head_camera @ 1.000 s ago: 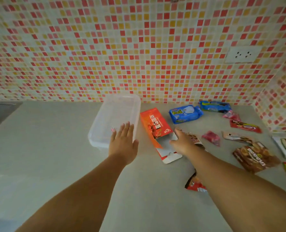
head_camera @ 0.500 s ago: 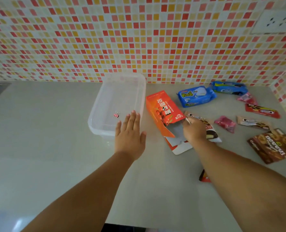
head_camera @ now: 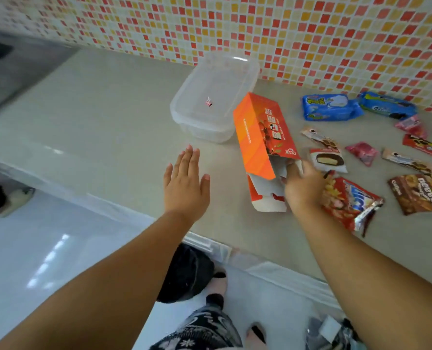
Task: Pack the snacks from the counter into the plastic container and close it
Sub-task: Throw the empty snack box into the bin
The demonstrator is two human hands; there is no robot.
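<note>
A clear plastic container point(head_camera: 184, 114) stands by the tiled wall, with a small pink clip point(head_camera: 208, 102) on or in it. Just right of it an orange snack box point(head_camera: 260, 137) is tipped up on its long edge, open flaps toward me. My right hand point(head_camera: 303, 188) grips that open end, fingers inside the opening. My left hand point(head_camera: 186, 183) hovers flat and open over the counter, a little in front of the container, touching nothing. Loose snacks lie to the right: two blue packs point(head_camera: 331, 107), a chocolate pie pack point(head_camera: 328, 160), a red bag point(head_camera: 348, 203), a brown bag point(head_camera: 422, 193).
Pink candy packs point(head_camera: 362, 152) and thin chocolate bars point(head_camera: 406, 161) lie among the snacks at the right. The counter's front edge point(head_camera: 205, 241) runs diagonally below my hands. A sink point(head_camera: 13, 66) sits at the far left. My feet and the pale floor show below.
My right hand has gone into the orange box's open end and the box has tipped up onto its side. My left hand has drawn back from the container. The view has tilted down.
</note>
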